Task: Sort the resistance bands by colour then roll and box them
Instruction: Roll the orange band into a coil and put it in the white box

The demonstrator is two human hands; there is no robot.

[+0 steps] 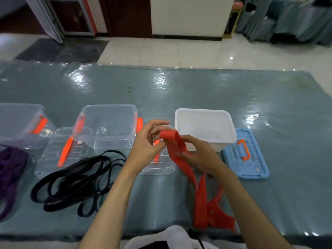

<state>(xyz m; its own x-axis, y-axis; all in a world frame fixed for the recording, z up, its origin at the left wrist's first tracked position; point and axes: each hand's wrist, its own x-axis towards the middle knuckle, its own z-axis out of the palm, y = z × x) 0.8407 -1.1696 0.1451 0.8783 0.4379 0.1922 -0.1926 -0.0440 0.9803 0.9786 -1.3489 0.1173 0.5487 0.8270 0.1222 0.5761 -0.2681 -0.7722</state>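
A wide red resistance band (199, 194) is lifted above the table's middle, its looped top end between both hands and its lower part trailing to the near edge. My left hand (149, 141) pinches the band's top fold. My right hand (197, 151) grips the band just below it. A heap of thin black bands (75, 182) lies on the table to the left. Purple bands (10, 175) lie at the far left edge. A white box (206, 128) stands open behind my right hand. A clear box (107, 126) with orange latches stands behind the black bands.
A second clear box (19, 124) stands at the far left. Clear lids (61, 151) lie in front of the boxes, one (159, 166) under my left hand. A blue lid (246, 155) with an orange handle lies right of the white box. A shiny grey-green cover (197, 87) drapes the table.
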